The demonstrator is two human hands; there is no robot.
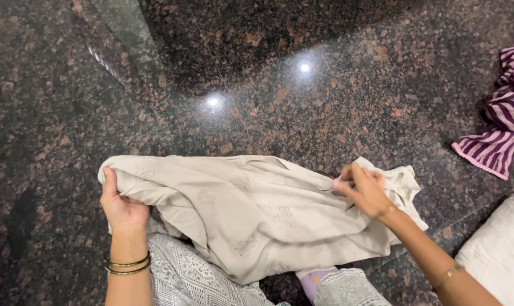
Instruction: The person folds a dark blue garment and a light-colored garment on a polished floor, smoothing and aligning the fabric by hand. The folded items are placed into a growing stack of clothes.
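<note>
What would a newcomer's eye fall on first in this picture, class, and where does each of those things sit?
First comes the beige cloth, spread low in the middle over the polished speckled stone floor, with the left hand gripping its left end and the right hand pinching its right end. Next is the purple-and-white striped garment, crumpled at the right edge. Two bright light reflections shine on the floor above the cloth.

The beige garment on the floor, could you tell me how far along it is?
Partly done: the beige garment lies gathered lengthwise on the granite floor. In hand: the left hand grips one end, the right hand pinches the other. Left: it is still rumpled, and the striped cloth lies untouched.
</note>
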